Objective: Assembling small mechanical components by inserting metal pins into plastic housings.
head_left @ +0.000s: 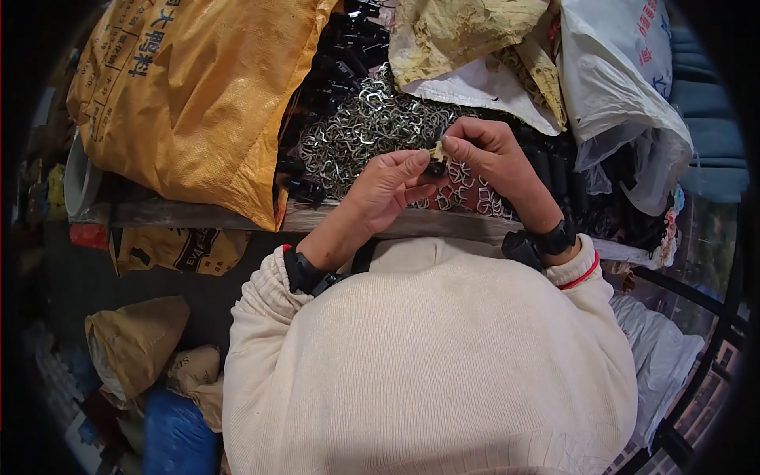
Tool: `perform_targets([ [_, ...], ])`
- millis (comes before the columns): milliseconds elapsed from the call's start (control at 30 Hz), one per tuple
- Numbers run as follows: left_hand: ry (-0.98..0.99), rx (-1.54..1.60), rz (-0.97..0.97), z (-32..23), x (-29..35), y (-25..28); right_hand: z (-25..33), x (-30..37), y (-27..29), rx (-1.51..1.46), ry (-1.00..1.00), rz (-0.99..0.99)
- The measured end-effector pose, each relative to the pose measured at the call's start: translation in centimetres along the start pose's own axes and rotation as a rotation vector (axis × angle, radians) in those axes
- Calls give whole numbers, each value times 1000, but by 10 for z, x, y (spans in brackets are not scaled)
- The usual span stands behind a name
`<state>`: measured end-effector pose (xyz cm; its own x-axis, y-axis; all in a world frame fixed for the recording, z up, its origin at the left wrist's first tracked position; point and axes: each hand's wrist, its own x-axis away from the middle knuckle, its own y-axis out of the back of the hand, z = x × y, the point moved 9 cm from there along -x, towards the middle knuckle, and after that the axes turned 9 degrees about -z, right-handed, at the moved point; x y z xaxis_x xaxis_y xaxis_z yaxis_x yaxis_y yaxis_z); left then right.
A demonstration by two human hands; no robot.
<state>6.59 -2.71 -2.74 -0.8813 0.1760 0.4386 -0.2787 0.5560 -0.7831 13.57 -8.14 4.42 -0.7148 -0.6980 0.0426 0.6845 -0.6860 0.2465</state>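
Over the near edge of the table my hands meet at a small black part with a cream-yellow piece (438, 153) on it. My left hand (389, 184) pinches it between thumb and fingertips from the left. From the right, the thumb and index finger of my right hand (492, 155) close on its upper end. The part is too small and too covered by fingers to tell its exact kind. Just behind my hands lies a heap of shiny bent metal clips (356, 131). Some loose metal clips (467, 194) are spread below my right hand.
A large orange woven sack (198, 103) covers the table's left side. Black plastic parts (344, 59) lie behind the heap. A stained yellowish sack (467, 36) and a white plastic bag (621, 95) stand at the back right. The wooden table edge (396, 224) runs before me.
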Motion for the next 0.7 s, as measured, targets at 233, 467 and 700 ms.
perform_targets([
  [233,7,-39,-71,7,4,3,-5,7,0,2,2,-55],
  [467,38,-135,-100,6,5,-1,-27,14,-5,-151,-209,-29],
  [700,-81,-90,-96,-21,5,11,-32,17,14,-41,-123,69],
])
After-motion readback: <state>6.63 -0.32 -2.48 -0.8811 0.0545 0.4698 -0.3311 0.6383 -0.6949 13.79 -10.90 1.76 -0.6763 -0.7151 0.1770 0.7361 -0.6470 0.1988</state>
